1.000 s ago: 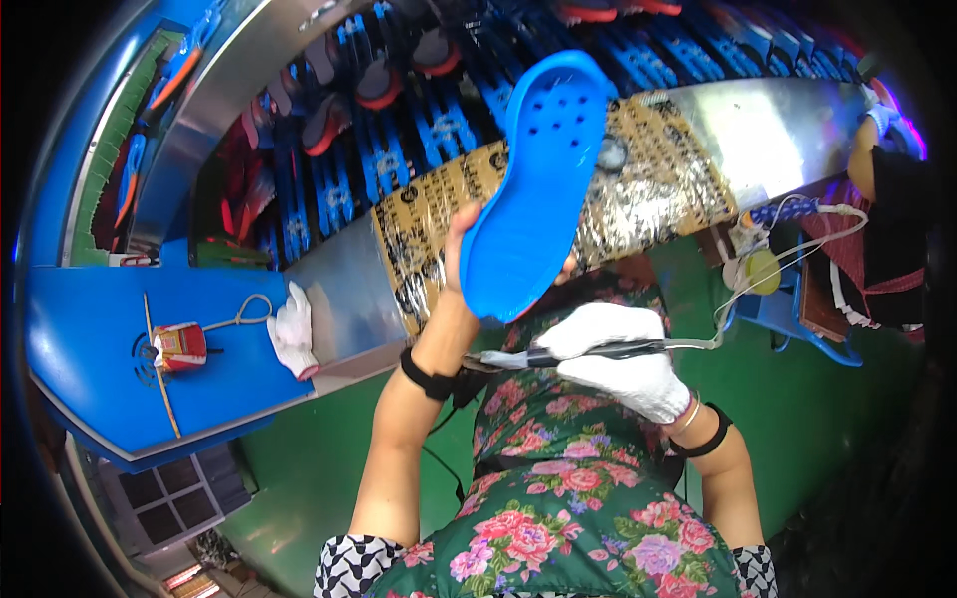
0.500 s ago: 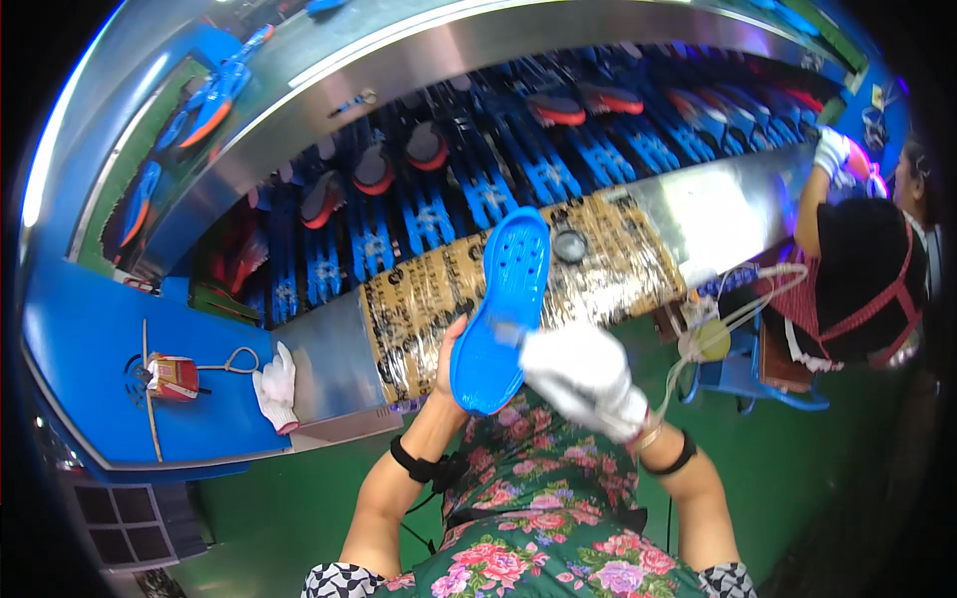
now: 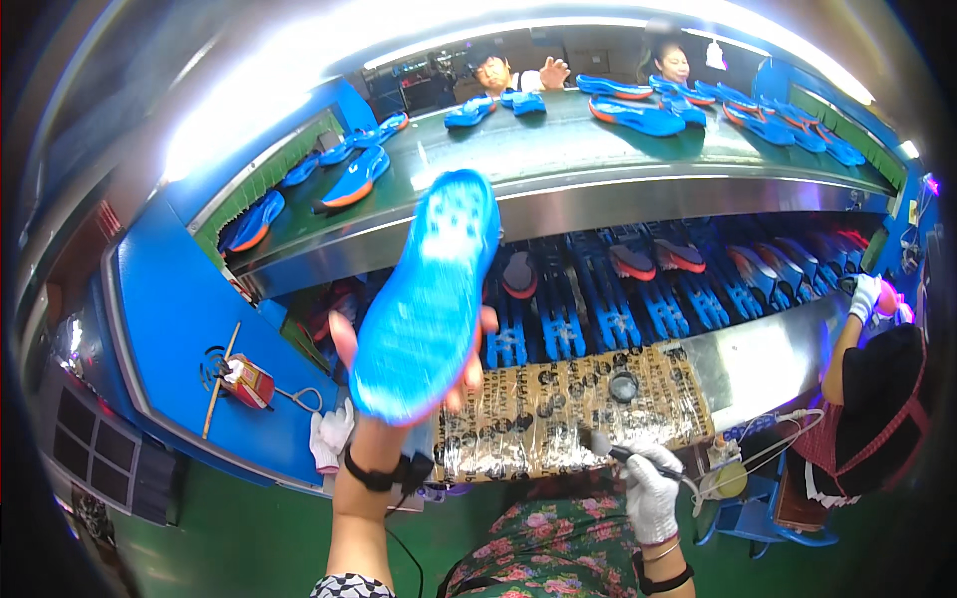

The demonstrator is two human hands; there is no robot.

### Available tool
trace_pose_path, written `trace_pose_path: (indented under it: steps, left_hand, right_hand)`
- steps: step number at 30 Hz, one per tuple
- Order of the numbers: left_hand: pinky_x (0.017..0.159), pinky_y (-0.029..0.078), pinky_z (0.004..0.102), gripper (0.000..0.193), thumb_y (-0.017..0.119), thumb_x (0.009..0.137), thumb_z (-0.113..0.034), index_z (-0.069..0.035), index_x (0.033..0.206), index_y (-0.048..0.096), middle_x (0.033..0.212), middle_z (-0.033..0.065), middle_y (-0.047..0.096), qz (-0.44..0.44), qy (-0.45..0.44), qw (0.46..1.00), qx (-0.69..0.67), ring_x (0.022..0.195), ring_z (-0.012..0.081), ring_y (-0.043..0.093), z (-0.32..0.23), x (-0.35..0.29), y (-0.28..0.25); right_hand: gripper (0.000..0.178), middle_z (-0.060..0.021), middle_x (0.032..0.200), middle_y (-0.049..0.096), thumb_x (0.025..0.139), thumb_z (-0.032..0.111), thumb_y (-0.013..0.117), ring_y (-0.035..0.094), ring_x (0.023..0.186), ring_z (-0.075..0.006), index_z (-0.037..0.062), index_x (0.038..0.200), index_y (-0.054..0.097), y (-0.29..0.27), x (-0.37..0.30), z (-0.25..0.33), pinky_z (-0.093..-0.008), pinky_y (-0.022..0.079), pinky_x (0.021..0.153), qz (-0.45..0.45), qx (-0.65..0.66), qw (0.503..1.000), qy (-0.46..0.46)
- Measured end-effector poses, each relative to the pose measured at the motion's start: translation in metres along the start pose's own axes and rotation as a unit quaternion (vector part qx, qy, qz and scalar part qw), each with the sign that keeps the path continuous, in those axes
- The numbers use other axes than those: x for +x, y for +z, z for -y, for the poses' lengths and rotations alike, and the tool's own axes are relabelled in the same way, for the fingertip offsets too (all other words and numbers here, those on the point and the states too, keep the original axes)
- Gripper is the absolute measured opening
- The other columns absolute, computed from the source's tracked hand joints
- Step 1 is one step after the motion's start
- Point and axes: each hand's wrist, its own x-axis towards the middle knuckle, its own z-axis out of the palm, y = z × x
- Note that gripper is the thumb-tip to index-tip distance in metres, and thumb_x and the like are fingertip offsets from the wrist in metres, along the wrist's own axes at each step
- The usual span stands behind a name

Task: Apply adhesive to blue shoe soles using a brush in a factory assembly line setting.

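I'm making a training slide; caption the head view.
Bare left hand holds up a blue shoe sole; gloved right hand grips a brush; more soles lie beyond.

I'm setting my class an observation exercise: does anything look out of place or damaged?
A loose white glove lies at the edge of the blue tabletop, mildly odd since the right hand is gloved while the left hand is bare.

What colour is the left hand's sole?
The sole is blue, edged reddish; head view shows it.

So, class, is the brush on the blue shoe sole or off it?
Off: the brush, in the gloved right hand, shows clearly apart from the blue shoe sole.
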Motion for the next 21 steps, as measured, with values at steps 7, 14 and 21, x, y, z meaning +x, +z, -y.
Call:
trace_pose_path:
  steps: [7,14,21]
  left_hand:
    - [0.113,0.044,0.0511,0.105,0.054,0.095,-0.067,0.008,0.157,0.013,0.157,0.0317,0.028,-0.208,0.150,0.936,-0.239,0.137,0.0476,0.042,-0.090,0.112,-0.057]
    - [0.090,0.055,0.0431,0.056,0.063,0.098,-0.032,0.005,0.139,0.052,0.124,0.0191,0.059,-0.350,0.288,0.859,0.239,0.107,0.0317,0.062,-0.082,0.105,-0.083]
    - [0.106,0.045,0.0490,0.123,0.092,0.069,-0.032,-0.018,0.164,0.017,0.142,0.0307,0.039,-0.423,0.161,0.361,0.816,0.126,0.0393,0.050,-0.139,0.131,-0.132]
  right_hand:
    - [0.019,-0.0123,0.095,0.075,0.084,-0.008,0.071,0.068,0.075,-0.0149,-0.0051,0.103,0.074,0.019,-0.001,-0.043,-0.0262,0.055,0.068,0.036,-0.070,0.996,0.037]
    - [0.019,-0.0114,0.090,0.074,0.083,-0.009,0.071,0.065,0.070,-0.0153,-0.0063,0.102,0.074,0.001,-0.006,-0.045,-0.0263,0.052,0.064,-0.009,-0.027,0.998,0.053]
    - [0.019,-0.0140,0.093,0.074,0.085,-0.007,0.070,0.069,0.072,-0.0177,-0.0063,0.104,0.072,-0.010,-0.007,-0.058,-0.0268,0.055,0.066,-0.028,-0.010,0.997,0.070]
